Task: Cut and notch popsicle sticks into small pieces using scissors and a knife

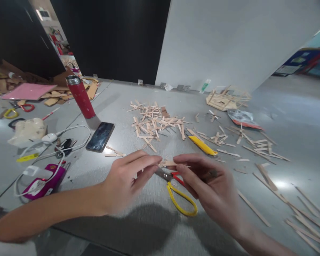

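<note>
Between my two hands is a short, flat wooden stick. My left hand pinches its left end between thumb and fingers. The other end is pinched in my right hand. Right below lies a pair of scissors with one yellow and one red handle loop, partly hidden behind my right hand. Just beyond the hands, many small wooden pieces joined in crosses are heaped on the grey table. A yellow utility knife lies beyond my right hand.
Loose wooden strips are strewn at the right. Left of my hands lie a phone, a red bottle, a white cable and a purple power strip. A wooden stick frame and plastic bag sit at the back right.
</note>
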Tool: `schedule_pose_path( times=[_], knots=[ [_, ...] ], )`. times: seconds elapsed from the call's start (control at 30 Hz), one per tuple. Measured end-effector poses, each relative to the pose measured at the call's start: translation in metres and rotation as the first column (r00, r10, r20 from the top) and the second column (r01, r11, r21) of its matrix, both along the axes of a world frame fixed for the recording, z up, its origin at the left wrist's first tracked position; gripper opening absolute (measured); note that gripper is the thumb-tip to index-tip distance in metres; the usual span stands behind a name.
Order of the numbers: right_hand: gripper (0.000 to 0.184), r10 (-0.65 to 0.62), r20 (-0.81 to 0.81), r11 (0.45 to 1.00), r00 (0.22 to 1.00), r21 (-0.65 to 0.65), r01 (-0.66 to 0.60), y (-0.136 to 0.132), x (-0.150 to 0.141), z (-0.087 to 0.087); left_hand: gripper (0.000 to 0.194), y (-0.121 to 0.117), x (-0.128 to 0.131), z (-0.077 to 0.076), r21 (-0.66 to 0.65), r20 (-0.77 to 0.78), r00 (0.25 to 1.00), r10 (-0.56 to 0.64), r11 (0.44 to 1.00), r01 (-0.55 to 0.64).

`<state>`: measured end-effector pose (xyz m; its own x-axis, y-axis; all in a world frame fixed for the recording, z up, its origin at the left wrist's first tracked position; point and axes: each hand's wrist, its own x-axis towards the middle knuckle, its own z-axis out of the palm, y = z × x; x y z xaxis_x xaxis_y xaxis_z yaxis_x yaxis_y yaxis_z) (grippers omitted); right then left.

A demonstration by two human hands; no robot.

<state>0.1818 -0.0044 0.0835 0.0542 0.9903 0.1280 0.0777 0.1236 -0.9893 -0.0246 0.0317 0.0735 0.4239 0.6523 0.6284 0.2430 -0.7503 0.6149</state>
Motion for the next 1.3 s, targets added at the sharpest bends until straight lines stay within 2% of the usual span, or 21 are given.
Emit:
schedule_pose_path(
  times=[0.1, 0.13, 0.2, 0.3, 0.37, 0.47, 0.53, 0.7, 0.83, 0.93, 1.03, 1.1, 1.2, 1.3],
  knots=[
    [0.014, -0.034, 0.053, 0.997, 0.998, 0.069, 0.03, -0.002, 0.001, 0.005, 0.014, -0.002, 0.001, 0.017, -0.207, 0.048, 0.999, -0.01, 0.978, 0.02],
    [0.012, -0.043, 0.062, 0.996, 0.997, 0.084, 0.038, -0.002, 0.002, 0.006, 0.013, -0.002, 0.001, 0.022, -0.336, 0.059, 0.998, -0.021, 0.941, 0.04],
    [0.008, -0.059, 0.078, 0.993, 0.995, 0.109, 0.051, -0.003, 0.002, 0.008, 0.016, -0.003, 0.001, 0.031, -0.59, 0.123, 0.99, -0.065, 0.798, 0.126],
    [0.006, -0.059, 0.104, 0.992, 0.993, 0.12, 0.047, -0.005, 0.002, 0.01, 0.022, -0.002, 0.0, 0.035, -0.768, 0.247, 0.959, -0.143, 0.575, 0.283],
    [0.007, -0.035, 0.117, 0.994, 0.992, 0.11, 0.022, -0.007, 0.003, 0.011, 0.026, 0.0, -0.001, 0.033, -0.802, 0.334, 0.928, -0.163, 0.468, 0.371],
    [0.009, -0.019, 0.152, 0.995, 0.988, 0.096, 0.004, -0.011, 0.006, 0.01, 0.036, 0.002, -0.002, 0.029, -0.807, 0.441, 0.877, -0.194, 0.342, 0.481],
    [0.01, -0.015, 0.186, 0.996, 0.982, 0.088, -0.001, -0.013, 0.009, 0.01, 0.036, 0.003, -0.002, 0.029, -0.805, 0.473, 0.854, -0.218, 0.288, 0.519],
    [0.012, -0.002, 0.21, 0.996, 0.978, 0.085, -0.017, -0.016, 0.014, 0.008, 0.033, 0.005, -0.001, 0.032, -0.797, 0.507, 0.82, -0.266, 0.219, 0.563],
    [0.009, 0.046, 0.219, 0.995, 0.975, 0.082, -0.065, -0.014, 0.015, 0.009, 0.038, 0.008, 0.001, 0.026, -0.744, 0.617, 0.722, -0.313, 0.066, 0.665],
    [0.006, 0.055, 0.231, 0.991, 0.971, 0.104, -0.081, -0.013, 0.014, 0.011, 0.036, 0.011, 0.001, 0.021, -0.723, 0.661, 0.685, -0.307, -0.013, 0.691],
    [0.008, 0.019, 0.255, 0.984, 0.967, 0.167, -0.063, -0.013, 0.014, 0.015, 0.041, 0.013, -0.001, 0.021, -0.719, 0.674, 0.682, -0.285, -0.037, 0.694],
    [0.01, -0.023, 0.254, 0.973, 0.967, 0.229, -0.036, -0.013, 0.015, 0.016, 0.045, 0.013, -0.001, 0.022, -0.743, 0.646, 0.714, -0.268, -0.008, 0.669],
    [0.013, -0.044, 0.242, 0.961, 0.969, 0.276, -0.026, -0.012, 0.015, 0.017, 0.036, 0.011, -0.001, 0.024, -0.783, 0.578, 0.779, -0.245, 0.104, 0.614],
    [0.008, -0.033, 0.257, 0.968, 0.966, 0.25, -0.033, -0.012, 0.015, 0.016, 0.03, 0.006, 0.0, 0.024, -0.795, 0.523, 0.823, -0.22, 0.223, 0.564]
  ],
)
